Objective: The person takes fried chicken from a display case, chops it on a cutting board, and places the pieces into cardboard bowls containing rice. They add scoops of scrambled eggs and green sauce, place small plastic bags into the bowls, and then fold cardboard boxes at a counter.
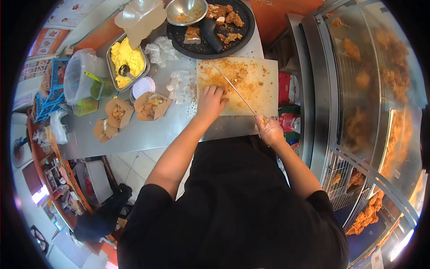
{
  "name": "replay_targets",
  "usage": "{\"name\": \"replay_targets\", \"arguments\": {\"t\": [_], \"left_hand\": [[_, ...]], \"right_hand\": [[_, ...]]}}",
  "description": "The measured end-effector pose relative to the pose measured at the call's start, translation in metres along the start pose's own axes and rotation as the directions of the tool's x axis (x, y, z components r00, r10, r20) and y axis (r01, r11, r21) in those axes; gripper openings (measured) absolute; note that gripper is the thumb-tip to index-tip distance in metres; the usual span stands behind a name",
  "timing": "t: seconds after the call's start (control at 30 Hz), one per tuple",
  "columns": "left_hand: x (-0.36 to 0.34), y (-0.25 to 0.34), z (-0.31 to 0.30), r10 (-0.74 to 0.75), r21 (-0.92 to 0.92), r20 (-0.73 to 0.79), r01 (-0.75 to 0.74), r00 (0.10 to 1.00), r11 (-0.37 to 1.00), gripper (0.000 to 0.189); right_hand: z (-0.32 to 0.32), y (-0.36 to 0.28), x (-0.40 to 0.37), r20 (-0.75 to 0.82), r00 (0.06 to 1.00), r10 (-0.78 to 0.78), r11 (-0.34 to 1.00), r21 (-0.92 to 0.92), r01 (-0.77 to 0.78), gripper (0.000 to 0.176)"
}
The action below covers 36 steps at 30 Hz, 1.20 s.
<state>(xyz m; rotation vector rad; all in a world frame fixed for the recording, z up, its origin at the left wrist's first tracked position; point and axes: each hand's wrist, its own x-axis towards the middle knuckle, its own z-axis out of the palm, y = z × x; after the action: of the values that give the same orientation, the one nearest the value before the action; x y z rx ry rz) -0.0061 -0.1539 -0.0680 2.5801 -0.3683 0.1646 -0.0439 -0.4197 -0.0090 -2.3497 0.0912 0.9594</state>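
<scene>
**Knife on a nearly bare board**

On the person's right stands a big glass warmer cabinet with fried pieces on its racks. In front is the steel counter. At its far side a black round tray holds several fried pieces, and a steel pan of yellow food stands to the left.

The cutting board lies just before the black tray. It is pale and covered with orange crumbs, and I see no whole piece on it. So the cutting seems mostly done for this portion, I think.

Three paper wraps on the counter already have filling and are not closed.

The left hand rests palm down on the board's near left part, fingers a little bent. Whether something is under it, I cannot tell. The right hand, in a clear glove, is closed around the handle of the knife. Its thin blade lies slanted across the board.
</scene>
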Motion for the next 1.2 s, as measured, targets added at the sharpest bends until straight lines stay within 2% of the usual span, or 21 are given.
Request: {"name": "replay_targets", "arguments": {"t": [0.03, 0.07, 0.13, 0.17, 0.23, 0.3, 0.37, 0.43, 0.53, 0.63, 0.67, 0.73, 0.87, 0.93, 0.97, 1.03, 1.07, 1.13, 1.17, 1.2], "left_hand": [[0.007, 0.001, -0.004, 0.009, 0.003, 0.066, -0.01, 0.998, 1.0, 0.037], [0.005, 0.005, -0.011, 0.009, 0.008, 0.063, -0.01, 0.998, 1.0, 0.037], [-0.007, 0.012, -0.032, 0.036, -0.003, -0.035, -0.036, 0.999, 0.999, 0.045], [-0.012, 0.012, -0.04, 0.043, 0.003, -0.026, -0.043, 0.999, 0.999, 0.045], [-0.023, 0.011, -0.056, -0.007, 0.052, -0.185, 0.017, 0.983, 0.998, 0.053], [-0.016, 0.011, -0.069, 0.039, 0.102, -0.127, -0.026, 0.991, 0.994, 0.055], [-0.011, 0.003, -0.07, 0.079, 0.144, -0.085, -0.066, 0.993, 0.987, 0.058], [-0.009, -0.008, -0.067, 0.121, 0.219, 0.105, -0.142, 0.987, 0.965, 0.065], [-0.003, -0.02, -0.056, 0.135, 0.105, 0.04, -0.139, 0.99, 0.985, 0.064], [-0.01, -0.035, -0.019, 0.079, 0.079, 0.115, -0.089, 0.99, 0.993, 0.065], [-0.008, -0.036, -0.023, 0.076, 0.08, 0.103, -0.084, 0.992, 0.993, 0.065], [0.0, -0.044, -0.037, 0.057, 0.157, 0.217, -0.092, 0.974, 0.983, 0.065], [0.005, -0.042, -0.062, 0.111, 0.05, 0.169, -0.121, 0.979, 0.991, 0.064], [0.002, -0.027, -0.074, 0.123, 0.026, 0.003, -0.123, 0.992, 0.992, 0.061], [-0.003, -0.024, -0.074, 0.115, 0.017, 0.013, -0.116, 0.993, 0.993, 0.061], [-0.004, -0.021, -0.073, 0.094, 0.033, -0.082, -0.092, 0.992, 0.995, 0.058], [-0.007, -0.028, -0.06, 0.096, 0.031, -0.086, -0.094, 0.992, 0.995, 0.058], [-0.016, -0.047, -0.024, 0.068, 0.019, 0.035, -0.069, 0.997, 0.997, 0.058], [-0.006, -0.048, -0.03, 0.069, 0.021, 0.023, -0.07, 0.997, 0.997, 0.058], [0.01, -0.05, -0.042, 0.042, 0.094, 0.126, -0.054, 0.991, 0.994, 0.057]], "right_hand": [[0.002, -0.002, 0.002, 0.0, 1.0, -0.002, 1.0, 0.002, 0.002, 0.066], [0.004, -0.004, 0.006, -0.003, 1.0, -0.019, 1.0, -0.01, 0.019, 0.068], [0.003, -0.008, 0.013, -0.01, 0.999, -0.04, 0.999, -0.01, 0.04, 0.069], [0.001, -0.011, 0.015, 0.013, 1.0, -0.025, 0.999, -0.044, 0.026, 0.071], [-0.001, -0.016, 0.019, 0.045, 0.999, -0.002, 0.998, -0.067, 0.005, 0.073], [-0.006, -0.021, 0.024, 0.123, 0.991, 0.048, 0.982, -0.187, -0.025, 0.074], [-0.02, -0.038, 0.021, 0.18, 0.983, 0.042, 0.985, -0.171, -0.011, 0.075], [-0.024, -0.044, 0.025, 0.18, 0.982, -0.062, 0.985, -0.15, 0.09, 0.075], [-0.032, -0.057, 0.027, 0.16, 0.987, -0.022, 0.96, -0.273, 0.066, 0.075], [0.006, -0.025, 0.06, 0.121, 0.992, 0.045, 0.952, -0.305, -0.007, 0.075], [0.011, -0.022, 0.066, 0.117, 0.992, 0.039, 0.949, -0.315, 0.0, 0.075], [0.012, -0.025, 0.073, 0.155, 0.984, -0.086, 0.938, -0.32, 0.133, 0.076], [-0.011, -0.049, 0.047, 0.079, 0.996, -0.042, 0.957, -0.285, 0.063, 0.077], [-0.031, -0.069, 0.028, 0.167, 0.986, -0.01, 0.981, -0.191, 0.043, 0.079], [-0.027, -0.067, 0.025, 0.178, 0.984, 0.0, 0.981, -0.191, 0.034, 0.079], [-0.026, -0.064, 0.026, 0.146, 0.988, -0.053, 0.967, -0.241, 0.087, 0.078], [-0.019, -0.059, 0.036, 0.143, 0.988, -0.052, 0.966, -0.244, 0.086, 0.078], [0.011, -0.034, 0.062, 0.216, 0.975, 0.06, 0.95, -0.312, 0.011, 0.077], [0.023, -0.024, 0.071, 0.208, 0.977, 0.054, 0.948, -0.319, 0.015, 0.077], [0.032, -0.018, 0.083, 0.152, 0.988, 0.008, 0.951, -0.307, 0.04, 0.077]]}}
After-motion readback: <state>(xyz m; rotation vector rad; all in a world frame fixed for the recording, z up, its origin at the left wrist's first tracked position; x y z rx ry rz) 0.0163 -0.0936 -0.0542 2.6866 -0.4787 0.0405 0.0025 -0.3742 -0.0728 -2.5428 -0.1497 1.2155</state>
